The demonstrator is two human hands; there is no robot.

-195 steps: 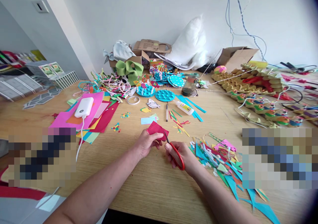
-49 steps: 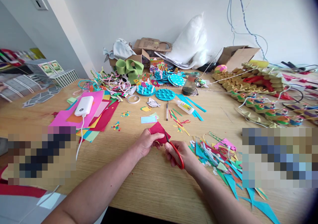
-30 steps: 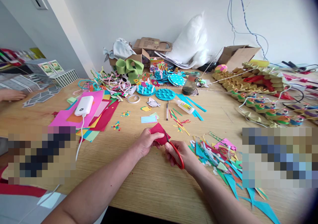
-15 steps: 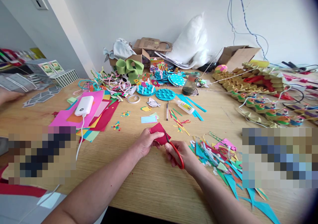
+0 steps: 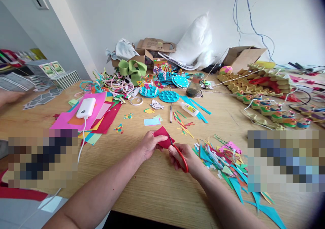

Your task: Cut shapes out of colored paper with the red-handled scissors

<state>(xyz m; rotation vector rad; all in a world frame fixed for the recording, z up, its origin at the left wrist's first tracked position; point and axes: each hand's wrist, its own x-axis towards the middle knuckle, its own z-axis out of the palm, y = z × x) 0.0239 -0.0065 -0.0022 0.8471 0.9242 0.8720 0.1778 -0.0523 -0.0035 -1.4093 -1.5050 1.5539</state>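
My left hand (image 5: pixel 151 143) pinches a small piece of dark red paper (image 5: pixel 160 133) above the middle of the table. Red-handled scissors (image 5: pixel 182 158) are gripped in my right hand (image 5: pixel 183 154), and their blades lie against the paper's right edge. Beyond the hands lie a light blue paper rectangle (image 5: pixel 152 121), a yellow fish cutout (image 5: pixel 149 110), a white fish cutout (image 5: pixel 156 104) and a dark pen (image 5: pixel 171 114). A white glue bottle (image 5: pixel 190 109) rests to the right of the pen.
Colourful paper scraps (image 5: pixel 231 164) are heaped at the right. At the left, a white power bank (image 5: pixel 86 108) lies on coloured paper sheets (image 5: pixel 59 120), its cable running to the front. Egg cartons (image 5: pixel 271 103) and a glass jar (image 5: pixel 195 86) stand farther back. Another person's hand (image 5: pixel 10 97) shows at far left.
Almost nothing differs. Both hands, the red paper and the scissors keep nearly the same place, and the other person's hand at far left has shifted slightly.
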